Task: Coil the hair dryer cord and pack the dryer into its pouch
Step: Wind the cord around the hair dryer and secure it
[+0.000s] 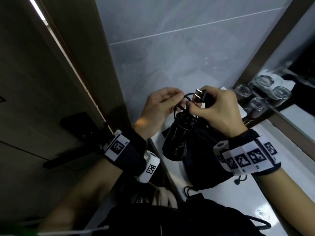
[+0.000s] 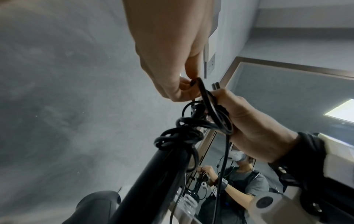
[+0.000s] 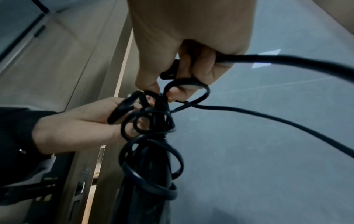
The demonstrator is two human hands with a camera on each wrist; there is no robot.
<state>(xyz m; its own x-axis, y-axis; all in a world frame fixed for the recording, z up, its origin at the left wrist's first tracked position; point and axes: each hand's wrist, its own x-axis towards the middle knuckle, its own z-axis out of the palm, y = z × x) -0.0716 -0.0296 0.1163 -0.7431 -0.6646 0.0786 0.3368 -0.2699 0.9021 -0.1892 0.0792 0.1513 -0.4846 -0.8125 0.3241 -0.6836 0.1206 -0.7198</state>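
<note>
The dryer [image 1: 175, 142] is held up above the white counter [image 1: 255, 201], its black handle pointing up toward the hands and its body hanging down in front of the pouch [image 1: 204, 164]. The black cord [image 1: 183, 114] is wound in several loose loops around the top of the handle; the wrist views show the loops bunched and overlapping rather than neat. The plug [image 1: 252, 95] sticks up above the coil, its two metal pins pointing up and left.

The right hand [image 1: 219, 111] has its fingers curled around the plug end of the cord, the plug poking out above the knuckles, and its thumb and forefinger pinch a loop at the top of the coil. The left hand [image 1: 158, 108] faces it from the other side, fingertips pinching the same small loop of cord just beside the right fingertips. In the right wrist view a free run of cord [image 3: 268, 115] leads away from the coil to the right.

The pouch, dark fabric with a drawstring [image 1: 187, 190], lies on the counter under the right wrist. To the right, upturned glasses [image 1: 259, 103] stand by a mirror [image 1: 289, 92]. A grey tiled wall [image 1: 170, 48] rises behind, and a wooden door [image 1: 42, 99] stands on the left.
</note>
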